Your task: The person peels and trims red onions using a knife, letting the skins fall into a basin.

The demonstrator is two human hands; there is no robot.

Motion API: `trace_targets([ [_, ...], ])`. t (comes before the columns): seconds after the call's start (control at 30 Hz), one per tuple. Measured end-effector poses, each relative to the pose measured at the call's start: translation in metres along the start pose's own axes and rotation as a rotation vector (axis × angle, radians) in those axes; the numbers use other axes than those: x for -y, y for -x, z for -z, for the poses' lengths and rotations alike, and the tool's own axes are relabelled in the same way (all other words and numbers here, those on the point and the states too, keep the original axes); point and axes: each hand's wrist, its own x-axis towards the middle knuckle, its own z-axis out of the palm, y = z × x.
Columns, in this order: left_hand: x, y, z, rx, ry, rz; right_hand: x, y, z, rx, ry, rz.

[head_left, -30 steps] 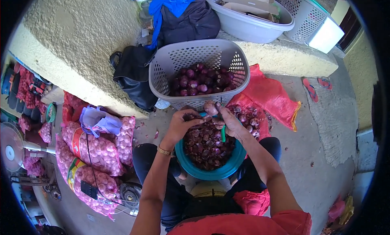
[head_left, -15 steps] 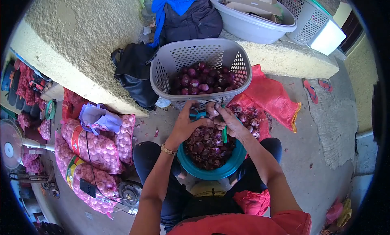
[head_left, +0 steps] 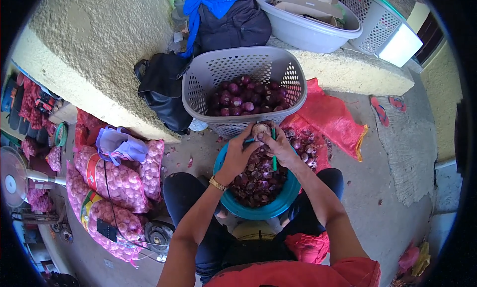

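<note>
Just above the teal basin (head_left: 259,214), as the head view looks down, I see a pale, papery onion (head_left: 261,131) held up between two bare hands, near the front of the grey basket (head_left: 243,121). The left hand (head_left: 239,152) is partly closed, its thumb and fingers curled against the onion's left side. The right hand (head_left: 283,150) is bent in from the other side, folded round a slim green-handled tool (head_left: 274,162), which points downward; its fingers come up against the onion too, though I can't tell which of them press on it. No blade shows clearly from here.

I'd judge the onion light and firm, easily carried in the fingertips. Its dry skin probably flakes and slides, while the flesh beneath would be slicker and bruise if squeezed. Best to cradle its round sides, I think, keeping fingers off the edge. Loose skins (head_left: 261,185) lie below in the basin.
</note>
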Motion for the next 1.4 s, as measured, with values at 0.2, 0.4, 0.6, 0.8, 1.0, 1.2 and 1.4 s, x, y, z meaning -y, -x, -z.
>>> trace_targets([
  [0.2, 0.012, 0.002, 0.0, -0.022, 0.232, 0.078, 0.017, 0.005, -0.01, 0.03, 0.109, 0.066],
  [0.4, 0.0, -0.003, -0.001, 0.005, 0.515, 0.1, 0.001, 0.003, 0.025, -0.005, 0.231, 0.059],
  [0.6, -0.011, -0.004, 0.012, -0.028, 0.592, 0.197, 0.025, 0.005, 0.011, -0.02, 0.282, 0.116],
  [0.8, -0.016, -0.004, 0.017, 0.068, 0.619, 0.259, 0.017, 0.001, 0.016, 0.066, 0.763, 0.526],
  [1.0, -0.013, -0.003, 0.018, 0.157, 0.69, 0.256, 0.025, 0.003, 0.012, -0.049, 1.012, 0.636],
  [1.2, -0.012, -0.005, 0.017, 0.157, 0.698, 0.236, 0.032, 0.007, 0.01, -0.106, 1.119, 0.648],
  [1.4, -0.013, -0.007, 0.016, 0.151, 0.709, 0.242, 0.034, 0.009, 0.007, -0.12, 1.159, 0.683],
])
